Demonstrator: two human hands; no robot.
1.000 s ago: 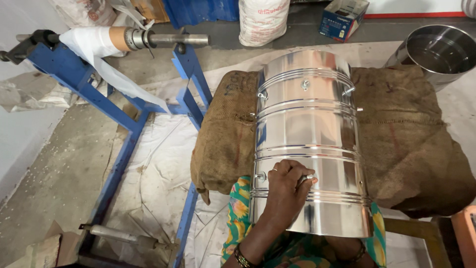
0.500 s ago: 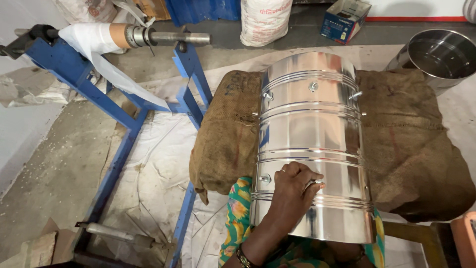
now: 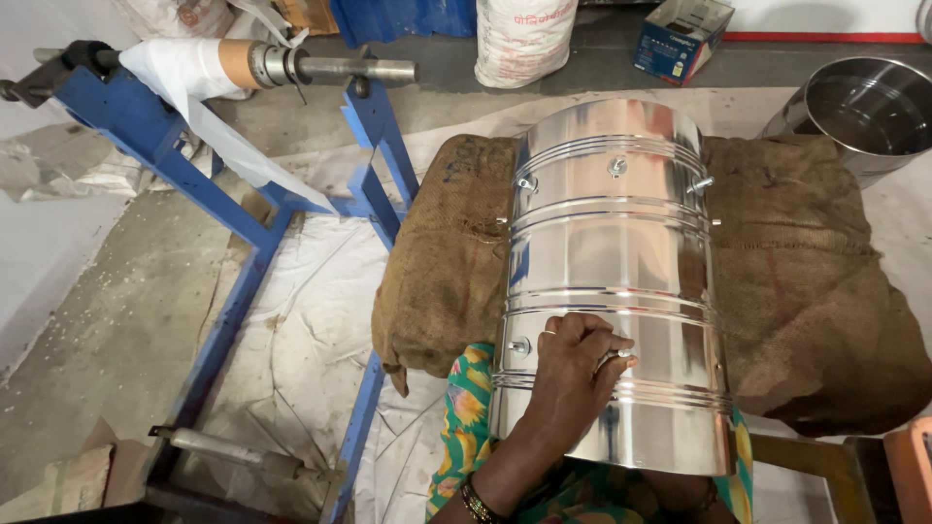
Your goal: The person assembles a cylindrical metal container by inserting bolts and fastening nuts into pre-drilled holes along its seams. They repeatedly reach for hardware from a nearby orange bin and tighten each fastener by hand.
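Note:
A shiny steel drum [image 3: 612, 252] lies on its side across a brown burlap sack [image 3: 447, 262], its near end over my lap. Small bolts [image 3: 525, 182] stick out of its ribbed wall. My left hand [image 3: 573, 378] rests on the drum's near part, with its fingers pinched together on a small metal fitting [image 3: 619, 357] on the wall. It wears a ring, and bangles circle the wrist. My right hand is out of sight.
A blue metal stand [image 3: 146, 136] with a roll of white sheet on a steel shaft [image 3: 330, 68] stands to the left. A steel tub [image 3: 869, 112] sits at the back right, with a white sack [image 3: 524, 39] and a blue box [image 3: 680, 34] behind. White sheeting [image 3: 301, 330] covers the floor.
My left hand stays at the same spot on the drum, and its fingers shift slightly at the fitting. The view has drifted a little.

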